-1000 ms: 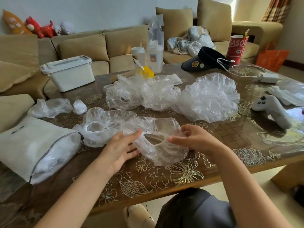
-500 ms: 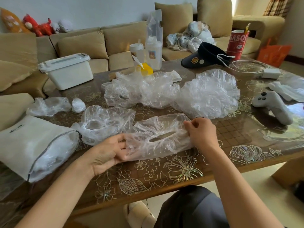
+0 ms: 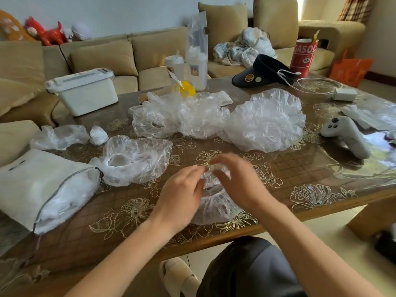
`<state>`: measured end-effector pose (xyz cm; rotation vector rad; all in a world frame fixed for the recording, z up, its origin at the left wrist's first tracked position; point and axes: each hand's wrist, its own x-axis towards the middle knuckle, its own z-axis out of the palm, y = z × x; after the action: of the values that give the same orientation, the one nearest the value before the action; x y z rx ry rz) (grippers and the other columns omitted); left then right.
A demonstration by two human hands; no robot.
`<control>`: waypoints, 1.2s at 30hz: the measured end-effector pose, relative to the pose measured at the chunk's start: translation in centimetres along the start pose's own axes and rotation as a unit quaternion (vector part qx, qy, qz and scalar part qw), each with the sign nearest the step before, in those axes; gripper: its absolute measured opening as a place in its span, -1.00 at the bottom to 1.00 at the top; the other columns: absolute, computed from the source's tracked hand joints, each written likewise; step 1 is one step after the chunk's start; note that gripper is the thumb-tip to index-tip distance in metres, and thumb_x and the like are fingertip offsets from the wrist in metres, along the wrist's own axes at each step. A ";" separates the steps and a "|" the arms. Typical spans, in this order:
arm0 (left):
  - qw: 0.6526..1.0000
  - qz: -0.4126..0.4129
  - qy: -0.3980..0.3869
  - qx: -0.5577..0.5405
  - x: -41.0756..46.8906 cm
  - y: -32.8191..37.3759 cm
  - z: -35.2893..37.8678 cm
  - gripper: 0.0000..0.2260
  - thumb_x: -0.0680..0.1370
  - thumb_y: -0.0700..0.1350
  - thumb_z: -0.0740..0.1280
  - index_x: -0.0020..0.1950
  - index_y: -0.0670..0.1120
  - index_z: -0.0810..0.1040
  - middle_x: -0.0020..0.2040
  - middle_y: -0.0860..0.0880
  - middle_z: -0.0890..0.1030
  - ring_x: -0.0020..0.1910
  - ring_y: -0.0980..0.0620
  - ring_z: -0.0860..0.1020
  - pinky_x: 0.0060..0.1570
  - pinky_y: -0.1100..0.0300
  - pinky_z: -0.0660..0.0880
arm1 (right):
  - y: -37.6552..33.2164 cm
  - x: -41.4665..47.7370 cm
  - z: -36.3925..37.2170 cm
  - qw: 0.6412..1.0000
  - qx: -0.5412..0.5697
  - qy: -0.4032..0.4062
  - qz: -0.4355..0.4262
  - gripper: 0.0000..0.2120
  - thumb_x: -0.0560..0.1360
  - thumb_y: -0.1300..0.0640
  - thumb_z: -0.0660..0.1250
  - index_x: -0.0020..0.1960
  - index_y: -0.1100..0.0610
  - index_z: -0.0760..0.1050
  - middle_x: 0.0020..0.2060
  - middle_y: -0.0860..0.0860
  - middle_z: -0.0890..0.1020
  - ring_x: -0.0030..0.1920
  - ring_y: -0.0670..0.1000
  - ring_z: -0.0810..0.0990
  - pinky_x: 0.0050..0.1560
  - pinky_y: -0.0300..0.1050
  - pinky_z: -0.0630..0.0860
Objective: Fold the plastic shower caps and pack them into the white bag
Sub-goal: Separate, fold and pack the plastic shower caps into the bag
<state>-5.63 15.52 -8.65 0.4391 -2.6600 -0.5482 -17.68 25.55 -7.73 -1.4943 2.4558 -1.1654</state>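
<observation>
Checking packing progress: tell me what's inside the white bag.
By the bag's zip, crumpled white plastic shows, seemingly caps. The fabric hides how many.

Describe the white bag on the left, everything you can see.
The white bag lies on its side at the left end of the table, soft white fabric, bulging full. A grey zipper runs along its near right end, with a dark pull at the top corner. Pale crumpled plastic shows at that end; whether the zipper is open I cannot tell. A short dark mark sits on its top. A loose shower cap lies against the pull corner.
</observation>
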 end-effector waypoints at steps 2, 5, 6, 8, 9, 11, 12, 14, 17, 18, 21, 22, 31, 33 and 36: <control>0.995 -0.025 -0.076 0.055 -0.4 -0.9 1.2 -0.55 0.65 -0.01 0.06 0.53 0.00 0.07 0.54 0.07 0.09 0.48 0.22 -0.02 0.48 0.21 -0.11 | 0.9 -0.8 1.0 0.995 -0.053 -0.087 -0.013 -0.58 0.55 0.09 0.28 0.39 0.10 0.37 0.35 -0.01 0.44 0.36 -0.01 0.36 0.42 -0.08 0.22; 0.975 -0.060 -0.178 0.121 -1.5 -2.3 1.7 -0.42 0.58 0.25 -0.18 0.53 0.04 -0.20 0.52 0.09 -0.25 0.45 0.19 -0.31 0.42 0.20 -0.34 | 2.6 -1.8 0.8 0.974 -0.137 -0.179 0.006 -0.36 0.57 -0.19 0.10 0.54 0.05 0.02 0.53 -0.03 0.09 0.52 -0.06 -0.03 0.45 -0.18 -0.19; 0.970 -0.065 -0.188 0.139 -1.8 -2.7 1.6 -0.35 0.51 0.33 -0.25 0.51 0.05 -0.27 0.50 0.09 -0.32 0.45 0.17 -0.35 0.41 0.19 -0.37 | 3.2 -2.0 0.5 0.965 -0.165 -0.203 0.002 -0.31 0.54 -0.28 0.01 0.55 0.03 -0.07 0.54 -0.06 -0.01 0.52 -0.08 -0.14 0.44 -0.17 -0.28; 0.963 -0.071 -0.200 0.164 -2.0 -3.2 1.3 -0.23 0.38 0.44 -0.35 0.47 0.05 -0.35 0.47 0.08 -0.39 0.45 0.13 -0.39 0.41 0.15 -0.39 | 4.2 -2.7 -0.4 0.950 -0.205 -0.235 -0.006 -0.14 0.39 -0.48 -0.26 0.54 -0.02 -0.17 0.53 -0.12 -0.15 0.49 -0.14 -0.27 0.47 -0.06 -0.35; 0.960 -0.074 -0.206 0.172 -2.1 -3.4 1.2 -0.21 0.36 0.46 -0.35 0.46 0.05 -0.37 0.46 0.07 -0.41 0.44 0.12 -0.40 0.42 0.13 -0.39 | 4.6 -3.0 -0.8 0.946 -0.217 -0.241 -0.009 -0.03 0.27 -0.55 -0.39 0.54 -0.04 -0.21 0.52 -0.14 -0.19 0.47 -0.16 -0.31 0.47 -0.01 -0.37; 0.958 -0.078 -0.216 0.174 -2.0 -3.5 0.8 -0.18 0.35 0.49 -0.31 0.46 0.05 -0.38 0.46 0.08 -0.42 0.44 0.11 -0.41 0.43 0.09 -0.38 | 5.1 -3.6 -1.4 0.940 -0.234 -0.249 -0.008 0.08 0.13 -0.59 -0.51 0.53 -0.06 -0.25 0.49 -0.17 -0.25 0.45 -0.19 -0.36 0.45 0.05 -0.41; 0.956 -0.077 -0.225 0.174 -2.1 -3.6 0.5 -0.16 0.33 0.51 -0.31 0.46 0.06 -0.39 0.46 0.09 -0.42 0.44 0.11 -0.41 0.43 0.07 -0.39 | 5.2 -3.9 -1.5 0.937 -0.240 -0.253 -0.008 0.09 0.12 -0.59 -0.52 0.53 -0.06 -0.26 0.46 -0.18 -0.28 0.44 -0.18 -0.37 0.44 0.06 -0.43; 0.953 -0.081 -0.232 0.177 -2.4 -4.0 0.1 -0.10 0.25 0.55 -0.35 0.44 0.06 -0.41 0.45 0.10 -0.43 0.43 0.11 -0.43 0.42 0.05 -0.41 | 5.0 -4.3 -1.7 0.943 -0.231 -0.240 -0.013 0.06 0.17 -0.59 -0.44 0.53 -0.06 -0.20 0.44 -0.20 -0.24 0.47 -0.16 -0.32 0.45 0.03 -0.41; 0.966 -0.071 -0.189 0.160 -3.5 -5.1 -0.7 -0.13 0.29 0.52 -0.35 0.47 0.06 -0.37 0.46 0.10 -0.42 0.43 0.15 -0.44 0.41 0.10 -0.43 | 4.1 -4.8 -2.3 0.982 -0.165 -0.075 -0.060 -0.21 0.41 -0.44 -0.08 0.45 0.03 0.30 0.45 -0.08 0.28 0.48 -0.04 0.19 0.45 -0.09 -0.01; 0.978 -0.032 -0.144 0.148 -3.9 -5.2 -0.9 -0.18 0.37 0.49 -0.31 0.51 0.05 -0.27 0.49 0.10 -0.33 0.46 0.16 -0.37 0.43 0.15 -0.40 | 3.5 -5.0 -2.5 0.986 -0.147 -0.027 -0.074 -0.33 0.46 -0.34 0.02 0.36 0.06 0.42 0.37 -0.05 0.43 0.41 -0.02 0.33 0.40 -0.09 0.13; 0.981 0.140 -0.052 0.120 -5.1 -5.0 -0.9 -0.40 0.58 0.32 -0.06 0.47 -0.03 0.26 0.48 0.00 0.23 0.47 0.09 0.14 0.47 0.18 -0.06 | 1.9 -6.0 -2.2 0.981 -0.127 -0.087 -0.119 -0.33 0.41 -0.37 0.16 0.34 0.04 0.40 0.38 -0.03 0.40 0.40 -0.04 0.32 0.39 -0.15 0.14; 0.974 0.178 -0.061 0.123 -5.6 -5.1 -0.7 -0.45 0.59 0.29 -0.01 0.41 -0.05 0.34 0.42 0.00 0.34 0.42 0.10 0.25 0.45 0.18 0.06 | 1.7 -6.5 -1.9 0.974 -0.136 -0.126 -0.130 -0.29 0.38 -0.39 0.21 0.37 0.03 0.36 0.42 -0.03 0.35 0.41 -0.04 0.30 0.38 -0.20 0.09; 0.989 0.127 -0.065 -0.028 -5.0 -5.6 -1.2 -0.64 0.55 0.04 0.12 0.20 -0.06 0.58 0.20 0.07 0.57 0.15 0.22 0.52 0.20 0.44 0.37 | 2.9 -5.4 -1.7 0.987 0.014 -0.160 -0.005 -0.72 0.38 0.12 0.50 0.08 0.05 0.59 0.30 -0.14 0.46 0.25 -0.14 0.46 0.15 -0.55 0.25; 0.993 0.060 -0.049 -0.094 -4.3 -5.3 -1.7 -0.66 0.55 0.14 0.11 0.14 0.03 0.57 -0.01 0.02 0.68 -0.22 0.16 0.62 -0.19 0.25 0.56 | 3.0 -5.1 -1.7 0.991 0.025 -0.129 0.017 -0.80 0.41 0.19 0.47 0.03 0.10 0.61 0.19 -0.12 0.55 0.14 -0.15 0.52 0.04 -0.62 0.28; 0.994 0.012 0.008 -0.111 -2.8 -5.1 -1.9 -0.85 0.58 0.09 0.21 0.00 0.11 0.54 -0.24 -0.02 0.65 -0.41 0.04 0.55 -0.34 -0.01 0.51 | 2.8 -3.8 -1.9 0.995 0.046 -0.075 0.056 -0.95 0.50 0.15 0.37 -0.08 0.10 0.61 -0.13 -0.11 0.64 -0.15 -0.15 0.56 -0.17 -0.48 0.39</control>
<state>-1.23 11.47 -10.10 0.3426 -2.5477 -0.8175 -18.46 30.31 -9.38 -1.3478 2.3207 -1.0886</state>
